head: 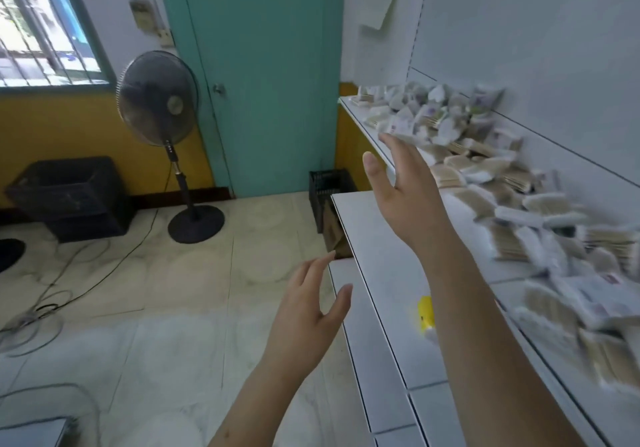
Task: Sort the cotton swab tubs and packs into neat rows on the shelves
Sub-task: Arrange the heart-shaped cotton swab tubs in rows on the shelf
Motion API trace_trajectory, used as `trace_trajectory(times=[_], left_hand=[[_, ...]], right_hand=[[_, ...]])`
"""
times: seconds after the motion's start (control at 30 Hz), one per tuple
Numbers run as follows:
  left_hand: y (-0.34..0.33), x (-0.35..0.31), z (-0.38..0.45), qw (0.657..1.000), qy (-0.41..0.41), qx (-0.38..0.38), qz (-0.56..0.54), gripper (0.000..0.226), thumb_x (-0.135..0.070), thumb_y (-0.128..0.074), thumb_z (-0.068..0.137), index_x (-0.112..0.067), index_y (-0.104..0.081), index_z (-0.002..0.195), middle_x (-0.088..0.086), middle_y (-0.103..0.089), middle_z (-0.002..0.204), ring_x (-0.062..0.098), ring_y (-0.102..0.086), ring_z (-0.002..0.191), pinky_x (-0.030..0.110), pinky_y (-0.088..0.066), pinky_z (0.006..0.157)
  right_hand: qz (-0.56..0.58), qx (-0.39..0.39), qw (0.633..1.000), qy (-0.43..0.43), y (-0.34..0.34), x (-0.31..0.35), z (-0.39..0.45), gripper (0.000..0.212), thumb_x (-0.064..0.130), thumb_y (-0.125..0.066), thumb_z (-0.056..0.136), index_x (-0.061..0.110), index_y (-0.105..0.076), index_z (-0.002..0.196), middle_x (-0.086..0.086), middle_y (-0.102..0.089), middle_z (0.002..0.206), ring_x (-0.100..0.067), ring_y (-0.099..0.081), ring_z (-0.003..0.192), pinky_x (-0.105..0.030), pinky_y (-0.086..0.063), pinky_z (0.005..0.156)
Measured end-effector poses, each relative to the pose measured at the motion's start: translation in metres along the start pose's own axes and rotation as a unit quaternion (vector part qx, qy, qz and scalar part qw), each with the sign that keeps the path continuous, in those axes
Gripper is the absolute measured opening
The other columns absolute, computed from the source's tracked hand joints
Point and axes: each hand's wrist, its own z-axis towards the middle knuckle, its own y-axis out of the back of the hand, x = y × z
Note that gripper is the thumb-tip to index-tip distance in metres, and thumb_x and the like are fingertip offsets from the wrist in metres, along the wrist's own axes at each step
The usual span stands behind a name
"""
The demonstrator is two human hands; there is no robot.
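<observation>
Packs [491, 183]: loose heap along shelf [388, 238]
Hands: left hand [308, 311], right hand [405, 190], fingers spread, holding nothing
Nearby: fan [159, 100], crate [69, 193], door [263, 65]

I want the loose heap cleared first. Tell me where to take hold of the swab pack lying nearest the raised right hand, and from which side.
Judging by its pose, grip the swab pack across its short width, thumb on one long edge and fingers on the other. It lies flat at the heap's front edge, so the right hand can come from above and the shelf's bare front side. The picture is blurred, so exact edges are uncertain.
</observation>
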Motion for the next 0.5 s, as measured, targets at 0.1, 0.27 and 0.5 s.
trace_trajectory(times=[0.1,0.27,0.5], left_hand=[[0.016,0.033,0.054,1.000,-0.016,0.023,-0.014,0.053,-0.054,-0.049,0.096,-0.040,-0.038,0.145,-0.031,-0.042,0.134,-0.007,-0.042,0.127,0.014,-0.038,0.099],[0.047,0.066,0.142,0.995,-0.056,0.082,-0.025,0.041,-0.053,-0.049,0.097,-0.056,-0.035,0.136,-0.039,-0.043,0.126,-0.001,-0.052,0.109,0.016,-0.040,0.093],[0.029,0.106,0.239,0.987,-0.088,0.119,-0.065,0.064,-0.065,-0.042,0.091,-0.025,-0.050,0.140,-0.014,-0.055,0.125,0.004,-0.050,0.120,0.030,-0.047,0.101]], right_hand=[[-0.023,-0.019,1.000,-0.002,-0.033,-0.007,0.043,0.059,0.055,-0.035,0.102,0.018,-0.039,0.148,0.002,-0.042,0.151,-0.016,-0.035,0.141,-0.039,-0.030,0.117],[-0.066,-0.047,0.996,-0.036,-0.066,-0.010,0.113,0.059,0.056,-0.034,0.101,0.020,-0.038,0.149,0.002,-0.042,0.151,-0.016,-0.036,0.139,-0.043,-0.034,0.115],[-0.097,-0.090,0.988,-0.086,-0.081,-0.039,0.174,0.055,0.056,-0.036,0.102,0.024,-0.040,0.147,0.003,-0.043,0.149,-0.016,-0.038,0.137,-0.042,-0.036,0.113]])
